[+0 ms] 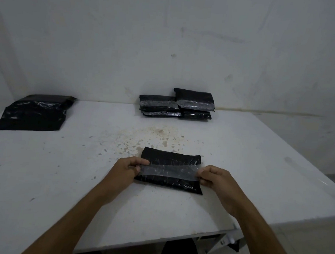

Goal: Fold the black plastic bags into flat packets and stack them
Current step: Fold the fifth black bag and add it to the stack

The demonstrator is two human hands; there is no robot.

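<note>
Black, glossy plastic marks everything on the white table (42, 178), whose top is chipped and stained near its middle. At ten o'clock lies a pile of unfolded bags (34, 111), flat and wrinkled, with its near edges spread wide. Toward six o'clock the left hand (129, 168) pinches the left end of a clear tape strip (169, 171) between thumb and curled fingers. That strip runs across the folded packet (170, 171), a flat, crinkled rectangle lying on the table just beyond the hands, its sheen broken by fine creases. On the right end of the strip the right hand (215, 180) pinches the tape in the same way, fingers curled tight. At twelve o'clock, against the wall, sit the finished packets (176, 105) in two touching stacks, each banded with shiny tape, the right stack standing higher than the left.
</note>
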